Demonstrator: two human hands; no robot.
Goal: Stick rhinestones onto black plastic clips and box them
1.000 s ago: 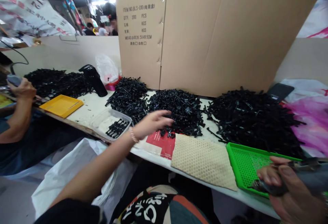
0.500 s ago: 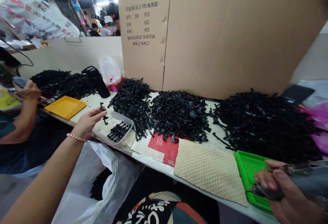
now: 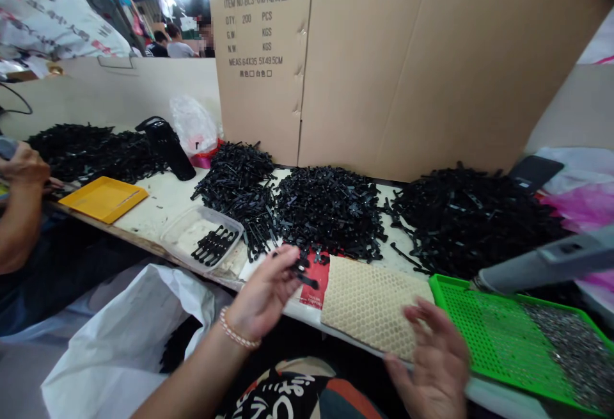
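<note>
My left hand (image 3: 266,291) pinches a small black plastic part (image 3: 302,273) at the table's front edge, just over the red card (image 3: 316,278). My right hand (image 3: 432,361) hovers with fingers spread and empty near the front corner of the beige honeycomb mat (image 3: 369,304). A grey power tool (image 3: 551,259) lies above the green tray (image 3: 484,336), apart from my right hand. Three heaps of black plastic parts (image 3: 330,211) lie behind the mat.
A large cardboard box (image 3: 384,54) stands at the back. A clear tub (image 3: 201,237) holds a few black parts. A yellow tray (image 3: 103,198) and a co-worker's arm (image 3: 19,201) are at left. A white bag (image 3: 129,336) hangs below the table.
My left hand came back from the left with a black part to the table's front. My right hand let go of the grey tool and opened beside the mat.
</note>
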